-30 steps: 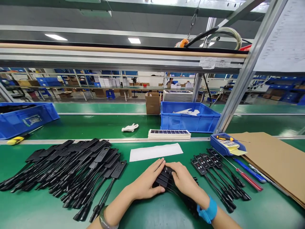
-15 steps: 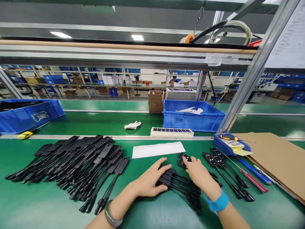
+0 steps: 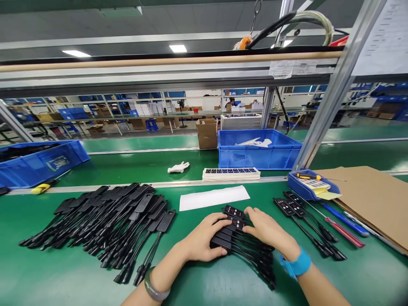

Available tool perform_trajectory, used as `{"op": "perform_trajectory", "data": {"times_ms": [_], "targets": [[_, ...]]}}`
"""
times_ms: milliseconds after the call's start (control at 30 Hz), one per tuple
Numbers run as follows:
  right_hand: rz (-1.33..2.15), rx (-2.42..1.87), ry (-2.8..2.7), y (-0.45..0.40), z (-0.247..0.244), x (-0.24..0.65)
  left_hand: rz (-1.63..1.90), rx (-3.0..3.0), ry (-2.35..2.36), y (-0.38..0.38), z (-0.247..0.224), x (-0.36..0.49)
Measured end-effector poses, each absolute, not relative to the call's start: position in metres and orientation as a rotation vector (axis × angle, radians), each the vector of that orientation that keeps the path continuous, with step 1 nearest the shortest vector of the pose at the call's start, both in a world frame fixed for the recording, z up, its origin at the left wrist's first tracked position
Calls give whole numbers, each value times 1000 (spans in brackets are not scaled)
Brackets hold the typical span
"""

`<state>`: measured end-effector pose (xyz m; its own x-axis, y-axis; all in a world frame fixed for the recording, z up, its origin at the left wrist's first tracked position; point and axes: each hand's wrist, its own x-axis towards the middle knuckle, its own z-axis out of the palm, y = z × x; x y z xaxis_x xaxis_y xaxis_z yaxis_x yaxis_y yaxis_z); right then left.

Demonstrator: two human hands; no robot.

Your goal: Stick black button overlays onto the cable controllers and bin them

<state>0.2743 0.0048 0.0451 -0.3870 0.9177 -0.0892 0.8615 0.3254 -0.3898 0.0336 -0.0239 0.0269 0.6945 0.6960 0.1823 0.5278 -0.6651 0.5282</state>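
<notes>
Now, with your left hand [image 3: 204, 240] and right hand [image 3: 270, 231] cupped loosely around the fanned bundle of black controller cables [image 3: 237, 238] at the green bench's [image 3: 79, 280] near edge, keep each head level while fingertips align them.

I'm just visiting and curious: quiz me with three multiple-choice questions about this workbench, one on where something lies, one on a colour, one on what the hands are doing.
1. Where does the white glove lie?
A. on the green belt behind the metal rail
B. inside the blue bin
C. on the cardboard sheet

2. What colour is the band on the right wrist?
A. red
B. yellow
C. blue

3. What are the left hand and right hand doing?
A. both rest on the small bundle of black cabled parts
B. each holds a screwdriver
C. both hang off the table

Answers: 1 A, the glove lies alone on the far belt. 2 C, the wristband is bright blue. 3 A, both palms flank the bundle.
</notes>
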Motion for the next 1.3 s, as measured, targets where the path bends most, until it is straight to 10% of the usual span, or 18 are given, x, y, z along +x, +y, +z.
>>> {"op": "perform_trajectory", "data": {"times_ms": [1300], "targets": [[596, -1197, -2672, 5, 71, 260, 510, 2546, 1081, -20, 8, 17]]}}
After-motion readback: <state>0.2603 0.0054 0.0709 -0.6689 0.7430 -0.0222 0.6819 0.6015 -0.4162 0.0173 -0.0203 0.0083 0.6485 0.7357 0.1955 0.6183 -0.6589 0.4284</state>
